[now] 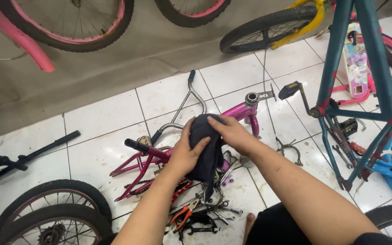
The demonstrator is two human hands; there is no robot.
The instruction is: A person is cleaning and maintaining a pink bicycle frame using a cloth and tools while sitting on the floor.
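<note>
Both my hands hold a dark cloth (pixel 206 149) over a small pink bicycle frame (pixel 239 111) that lies on the white tiled floor. My left hand (pixel 184 152) grips the cloth's left side, thumb across it. My right hand (pixel 227 131) presses on the cloth's top right. The cloth hangs down over the middle of the frame and hides it there. The frame's silver handlebar (pixel 184 102) points away from me.
Pliers with orange grips (pixel 182 214) and several wrenches lie near my knees. A teal bicycle frame (pixel 364 95) stands at right. Two black tyres (pixel 46 211) lie at lower left. A black pump (pixel 23 159) rests at left. Pink and yellow bicycles stand behind.
</note>
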